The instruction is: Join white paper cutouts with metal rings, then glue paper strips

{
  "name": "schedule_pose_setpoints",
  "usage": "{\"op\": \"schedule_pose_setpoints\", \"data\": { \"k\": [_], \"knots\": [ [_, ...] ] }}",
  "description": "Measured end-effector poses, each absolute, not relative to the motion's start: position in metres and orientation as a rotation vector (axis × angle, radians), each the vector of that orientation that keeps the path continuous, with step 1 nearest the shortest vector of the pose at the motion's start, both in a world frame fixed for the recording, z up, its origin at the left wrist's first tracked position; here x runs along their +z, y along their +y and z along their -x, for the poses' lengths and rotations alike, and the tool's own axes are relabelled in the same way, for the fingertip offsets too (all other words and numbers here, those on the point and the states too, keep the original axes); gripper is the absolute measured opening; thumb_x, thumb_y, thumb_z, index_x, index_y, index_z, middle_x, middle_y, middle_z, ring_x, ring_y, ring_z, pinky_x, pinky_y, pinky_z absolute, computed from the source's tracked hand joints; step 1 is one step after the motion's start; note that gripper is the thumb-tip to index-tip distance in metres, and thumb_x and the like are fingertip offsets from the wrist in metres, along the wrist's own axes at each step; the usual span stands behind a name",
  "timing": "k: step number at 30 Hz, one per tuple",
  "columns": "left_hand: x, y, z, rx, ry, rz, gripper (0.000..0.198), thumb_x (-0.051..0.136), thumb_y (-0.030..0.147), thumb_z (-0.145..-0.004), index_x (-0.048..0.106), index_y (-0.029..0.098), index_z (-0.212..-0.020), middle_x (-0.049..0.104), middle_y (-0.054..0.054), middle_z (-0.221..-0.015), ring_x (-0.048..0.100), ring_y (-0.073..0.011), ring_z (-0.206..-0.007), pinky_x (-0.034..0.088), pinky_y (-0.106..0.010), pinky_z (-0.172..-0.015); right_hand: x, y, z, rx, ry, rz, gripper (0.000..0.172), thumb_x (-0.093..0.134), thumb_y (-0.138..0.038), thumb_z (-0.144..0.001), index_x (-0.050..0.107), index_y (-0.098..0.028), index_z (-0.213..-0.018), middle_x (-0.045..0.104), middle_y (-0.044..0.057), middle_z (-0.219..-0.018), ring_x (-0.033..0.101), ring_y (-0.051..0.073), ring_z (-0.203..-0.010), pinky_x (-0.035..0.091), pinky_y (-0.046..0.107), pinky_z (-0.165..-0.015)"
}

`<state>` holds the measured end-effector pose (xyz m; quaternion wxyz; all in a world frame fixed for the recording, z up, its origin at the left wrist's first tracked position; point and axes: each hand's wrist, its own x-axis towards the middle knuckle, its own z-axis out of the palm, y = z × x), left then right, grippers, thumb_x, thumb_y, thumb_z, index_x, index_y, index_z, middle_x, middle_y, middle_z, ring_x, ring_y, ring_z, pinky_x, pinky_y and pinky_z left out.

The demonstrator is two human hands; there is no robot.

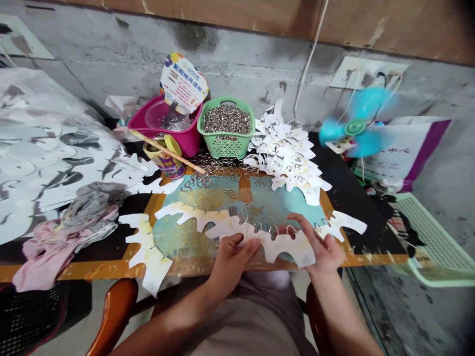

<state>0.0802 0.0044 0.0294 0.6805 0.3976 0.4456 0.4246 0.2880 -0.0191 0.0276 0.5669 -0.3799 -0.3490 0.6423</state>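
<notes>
A white cut-out strip [285, 247] with scalloped edges and yellowish stains carries several metal rings along its upper edge. My left hand [232, 257] pinches this strip near its left part, thumb on top. At the strip's right end is my right hand [324, 252], with thumb and fingers spread apart; whether it touches the strip is hard to tell. Just beyond my right hand lies another white cut-out [343, 225] with small rings. Left of the strip rest two stained cut-outs, one pale piece [196, 215] on the blue-green mat and one [146, 242] overhanging the table's front edge.
Loose metal rings [230, 170] lie before a green basket [226, 143] full of rings. Beside it stand a pink tub [191, 138] and a tin [168, 165] with a stick. Finished-looking cut-outs [293, 163] are piled right, near a spinning fan [354, 127]. Cloths [81, 222] lie left.
</notes>
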Motion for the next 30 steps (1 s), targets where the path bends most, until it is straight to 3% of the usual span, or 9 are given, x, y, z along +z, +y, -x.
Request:
{"op": "schedule_pose_setpoints", "data": {
  "k": [3,7,10,12,16,21,26,30],
  "knots": [
    [0.034,0.007,-0.078,0.990,1.065,-0.959,0.044,0.080,0.052,-0.071,0.062,0.014,-0.059,0.057,0.000,-0.058,0.049,-0.0098,-0.056,0.041,-0.021,-0.053,0.036,-0.018,-0.292,1.399,-0.932,1.012,0.076,0.054,-0.076,-0.073,0.054,-0.022,-0.126,0.069,0.015,-0.107,0.066,0.037,-0.103,0.054,0.047,-0.077],
    [0.038,0.009,-0.077,0.976,1.078,-1.019,0.045,0.080,0.054,-0.069,0.061,0.014,-0.058,0.057,0.001,-0.057,0.048,-0.0094,-0.054,0.041,-0.021,-0.053,0.055,-0.025,-0.292,0.969,-1.461,1.364,0.048,0.069,-0.044,-0.083,0.059,-0.027,-0.126,0.066,0.010,-0.122,0.062,0.030,-0.113,0.050,0.042,-0.093],
    [0.040,0.008,-0.077,0.963,1.089,-1.060,0.047,0.080,0.052,-0.069,0.057,0.015,-0.052,0.054,0.002,-0.051,0.045,-0.0088,-0.050,0.037,-0.021,-0.050,0.072,-0.031,-0.288,0.578,-1.791,1.560,0.042,0.065,-0.034,-0.087,0.060,-0.028,-0.129,0.065,0.010,-0.125,0.060,0.031,-0.115,0.047,0.044,-0.096],
    [0.041,0.006,-0.078,0.930,1.082,-1.083,0.044,0.080,0.050,-0.070,0.060,0.015,-0.051,0.058,0.000,-0.051,0.049,-0.0105,-0.051,0.041,-0.023,-0.053,0.081,-0.031,-0.282,0.469,-1.854,1.566,0.039,0.064,-0.032,-0.089,0.060,-0.028,-0.128,0.065,0.010,-0.125,0.059,0.031,-0.116,0.048,0.044,-0.096],
    [0.045,0.004,-0.079,0.887,1.003,-1.070,0.038,0.080,0.049,-0.070,0.071,0.014,-0.058,0.069,-0.005,-0.060,0.060,-0.0159,-0.060,0.052,-0.031,-0.074,0.087,-0.022,-0.263,0.621,-1.832,1.435,0.028,0.059,-0.028,-0.093,0.062,-0.028,-0.120,0.066,0.007,-0.120,0.063,0.026,-0.109,0.050,0.038,-0.092],
    [0.042,0.002,-0.078,0.852,0.937,-0.896,0.039,0.084,0.050,-0.065,0.070,0.013,-0.072,0.066,-0.003,-0.060,0.060,-0.0164,-0.056,0.051,-0.028,-0.057,0.080,-0.011,-0.240,0.901,-1.653,1.352,0.010,0.059,-0.026,-0.093,0.068,-0.023,-0.093,0.069,0.003,-0.090,0.065,0.018,-0.083,0.048,0.024,-0.062],
    [0.024,0.002,-0.071,0.812,0.904,-1.006,0.045,0.083,0.052,-0.066,0.058,0.015,-0.063,0.056,0.000,-0.060,0.054,-0.0122,-0.057,0.048,-0.025,-0.057,0.074,-0.012,-0.237,1.093,-1.445,1.346,0.015,0.058,-0.027,-0.092,0.064,-0.019,-0.081,0.060,-0.001,-0.071,0.053,0.012,-0.065,0.041,0.022,-0.057],
    [0.005,-0.004,-0.059,0.992,0.951,-0.987,0.065,0.089,0.061,-0.048,0.063,0.019,-0.090,0.064,-0.004,-0.086,0.061,-0.0201,-0.081,0.053,-0.031,-0.070,0.078,-0.020,-0.232,1.259,-1.318,1.265,0.021,0.061,-0.033,-0.092,0.060,-0.018,-0.077,0.056,-0.001,-0.069,0.048,0.011,-0.064,0.038,0.021,-0.054]
  ]
}}
